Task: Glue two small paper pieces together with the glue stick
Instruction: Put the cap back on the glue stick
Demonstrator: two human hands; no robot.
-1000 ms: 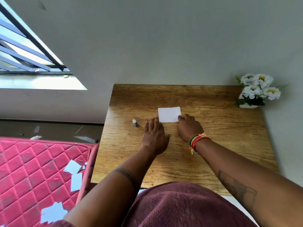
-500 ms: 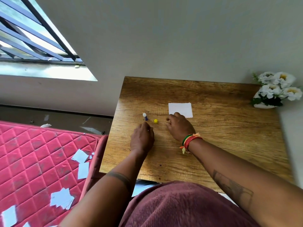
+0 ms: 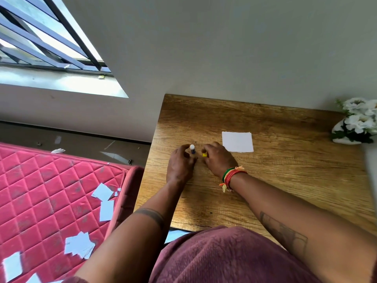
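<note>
A white paper piece (image 3: 237,141) lies flat on the wooden table (image 3: 285,180), to the right of both hands. A small glue stick (image 3: 192,149) with a blue body and white tip stands upright, uncapped. My left hand (image 3: 180,164) curls around its base, fingers on its left and thumb in front. The yellow cap (image 3: 204,154) sits just right of the stick, pinched under the fingertips of my right hand (image 3: 219,158). A coloured thread band circles my right wrist. Whether the paper is one sheet or two stacked is not visible.
A white pot of white flowers (image 3: 357,125) stands at the table's far right edge by the wall. Left of the table lies a pink quilted mattress (image 3: 51,190) strewn with several loose white paper pieces (image 3: 103,193). A barred window is at upper left.
Both hands left the paper and moved left. My left hand closed around the glue stick, and my right hand came down on the yellow cap, which lay free half a second ago.
</note>
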